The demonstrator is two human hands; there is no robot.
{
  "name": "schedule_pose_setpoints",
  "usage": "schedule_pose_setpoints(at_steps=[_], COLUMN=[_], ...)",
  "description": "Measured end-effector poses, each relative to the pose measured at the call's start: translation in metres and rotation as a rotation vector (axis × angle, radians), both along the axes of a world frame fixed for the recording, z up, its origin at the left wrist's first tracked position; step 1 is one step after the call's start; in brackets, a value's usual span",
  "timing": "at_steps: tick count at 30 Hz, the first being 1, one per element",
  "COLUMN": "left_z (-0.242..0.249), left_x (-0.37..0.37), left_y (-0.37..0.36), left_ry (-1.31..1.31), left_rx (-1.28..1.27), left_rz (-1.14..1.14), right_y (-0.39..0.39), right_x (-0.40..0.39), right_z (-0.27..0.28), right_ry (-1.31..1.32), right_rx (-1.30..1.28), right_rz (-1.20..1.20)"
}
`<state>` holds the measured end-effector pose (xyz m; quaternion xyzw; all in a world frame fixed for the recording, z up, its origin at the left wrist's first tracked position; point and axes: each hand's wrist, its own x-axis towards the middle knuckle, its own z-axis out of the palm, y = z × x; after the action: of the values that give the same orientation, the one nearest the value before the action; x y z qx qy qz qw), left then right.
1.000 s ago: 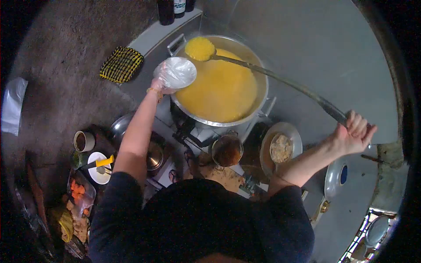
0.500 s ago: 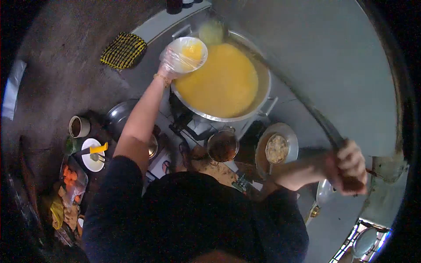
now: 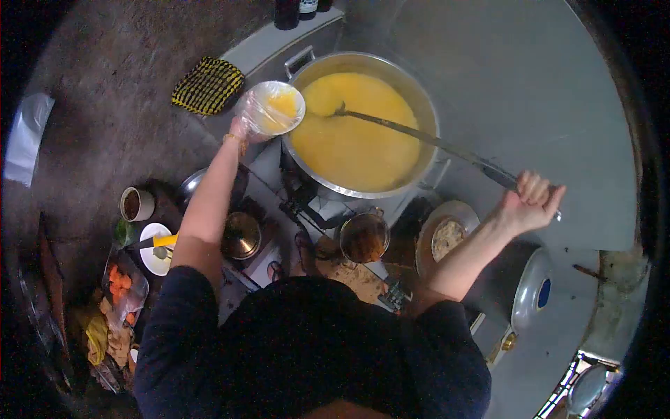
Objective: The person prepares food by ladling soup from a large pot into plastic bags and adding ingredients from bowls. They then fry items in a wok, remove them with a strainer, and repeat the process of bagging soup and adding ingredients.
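My left hand (image 3: 244, 126) grips a white bowl (image 3: 301, 117) wrapped in clear plastic, with some yellow food in it. The bowl is at the left rim of a large metal pot (image 3: 363, 193), which holds a thick yellow liquid (image 3: 359, 153). Closed round the end of a long dark-handled ladle (image 3: 433, 141) is my right hand (image 3: 534, 202), off to the pot's right. The ladle reaches across the pot, its scoop end in the yellow liquid near the left side and partly hidden.
A black-and-yellow woven cloth (image 3: 208, 85) lies left of the pot, near dark bottles (image 3: 286, 14). Below the pot are a pan of brown food (image 3: 363, 239) and a basin (image 3: 469, 215). At left are a white plate (image 3: 153, 262), a cup (image 3: 137, 203) and chopped orange pieces (image 3: 119, 283).
The ladle's scoop has come down from above the pot's back rim into the liquid. My right hand has moved up in view, and the bowl has shifted left and slightly down.
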<state>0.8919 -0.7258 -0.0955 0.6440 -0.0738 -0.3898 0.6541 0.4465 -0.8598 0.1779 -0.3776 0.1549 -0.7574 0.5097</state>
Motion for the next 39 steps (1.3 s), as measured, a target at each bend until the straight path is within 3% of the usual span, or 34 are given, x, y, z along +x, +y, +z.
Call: schedule_pose_setpoints(at_steps=[7, 9, 11, 13, 15, 16, 17, 19, 20, 21, 22, 23, 24, 26, 27, 28, 29, 31, 32, 35, 36, 39], left_z=[-0.008, -0.004, -0.002, 0.001, 0.041, 0.033, 0.028, 0.022, 0.046, 0.061, 0.036, 0.033, 0.031, 0.054, 0.069, 0.083, 0.067, 0.0, -0.023, 0.051, 0.016, 0.043], left_x=[-0.033, -0.043, -0.05, -0.056, -0.069, -0.066, -0.062, -0.059, -0.063, -0.064, -0.05, -0.04, -0.031, -0.034, -0.039, -0.043, -0.033, 0.008, 0.024, -0.03, -0.012, -0.045], left_y=[-0.044, -0.065, -0.083, -0.094, -0.076, -0.079, -0.083, -0.077, -0.066, -0.06, -0.067, -0.065, -0.062, -0.048, -0.033, -0.022, -0.022, -0.026, -0.025, 0.006, -0.002, -0.009], left_ry=[0.115, 0.172, 0.21, 0.214, 0.461, 0.467, 0.159, -0.145, 0.218, 0.578, 0.397, 0.392, 0.347, 0.297, 0.211, 0.127, 0.124, 0.298, 0.228, 0.25, 0.253, 0.429], left_rx=[-0.145, -0.278, -0.495, -0.734, -0.52, -0.518, -0.54, -0.542, -0.631, -0.711, -0.745, -0.743, -0.689, -0.632, -0.448, -0.263, -0.262, -0.422, -0.382, -0.191, -0.222, -0.291], left_rz=[-0.149, -0.23, -0.335, -0.473, -0.27, -0.261, -0.361, -0.446, -0.361, -0.266, -0.327, -0.327, -0.308, -0.289, -0.214, -0.137, -0.138, -0.211, -0.221, -0.077, -0.107, -0.123], right_y=[0.018, 0.024, 0.034, 0.042, 0.046, 0.047, 0.047, 0.048, 0.051, 0.05, 0.051, 0.059, 0.04, 0.029, 0.018, 0.002, -0.011, -0.027, -0.029, -0.017, -0.013, -0.003], right_x=[-0.056, -0.062, -0.062, -0.063, -0.064, -0.064, -0.059, -0.038, -0.021, -0.001, 0.021, 0.043, 0.048, 0.065, 0.062, 0.052, 0.04, 0.013, 0.003, -0.021, -0.03, -0.053], right_z=[0.046, 0.057, 0.062, 0.062, 0.061, 0.06, 0.06, 0.055, 0.044, 0.034, 0.022, 0.01, 0.0, -0.02, -0.023, -0.024, -0.023, -0.021, -0.02, -0.002, 0.005, 0.029], right_ry=[-0.057, -0.075, -0.04, -0.013, -0.017, -0.024, -0.021, 0.05, 0.067, 0.176, 0.284, 0.355, 0.381, 0.192, 0.188, 0.142, 0.096, 0.067, 0.041, -0.012, -0.012, -0.075], right_rx=[-0.289, -0.408, -0.42, -0.624, -0.714, -0.802, -0.796, -0.892, -0.867, -0.882, -0.897, -0.715, -0.802, -0.409, -0.411, -0.219, -0.028, 0.042, 0.112, -0.001, -0.003, -0.176], right_rz=[0.211, 0.409, 0.426, 0.485, 0.489, 0.488, 0.498, 0.431, 0.245, 0.265, 0.281, 0.187, 0.575, 0.442, 0.443, 0.313, 0.181, 0.108, 0.037, 0.036, 0.029, 0.172])
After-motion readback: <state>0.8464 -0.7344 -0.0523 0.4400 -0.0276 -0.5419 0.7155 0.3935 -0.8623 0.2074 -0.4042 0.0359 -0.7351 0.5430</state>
